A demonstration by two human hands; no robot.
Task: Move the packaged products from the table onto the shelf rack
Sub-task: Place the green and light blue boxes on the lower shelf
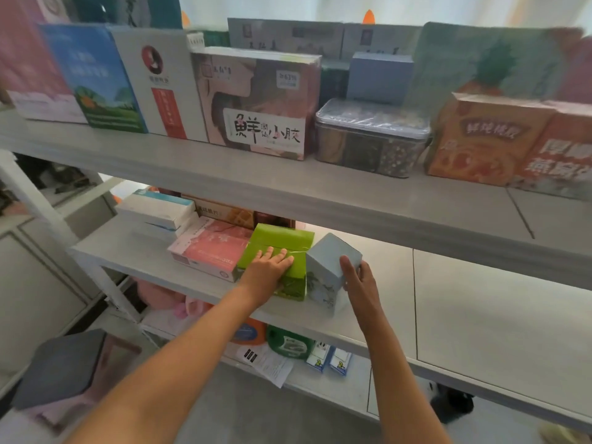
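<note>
A grey shelf rack (352, 200) fills the view, with three boards seen one below another. On the upper board a row of large packages is stood upright: a pink box at far left, a blue box (96, 78), a white box with a red label (160, 81), a wide pink carton (256, 104), a clear-lidded tin (371, 139) and orange cartons (480, 139) at right.

On the middle board (480, 309) a stack of white boxes (157, 213) is set at the left, with a flat pink box (208, 251) just beside it, nearer the front. To the right of the pink box a green box (278, 248) is placed close to the near edge. The left hand (267, 267) is laid flat on its top, fingers straight, nothing gripped. Touching the green box on its right, a pale blue box (326, 270) is stood tilted at the near edge. It is grasped by the right hand (358, 280), thumb on the near face and fingers round the right side.

On the lowest board a green bottle (290, 344), an orange bottle, a paper sheet (269, 363) and two small blue-and-white cartons (330, 358) are seen.
</note>
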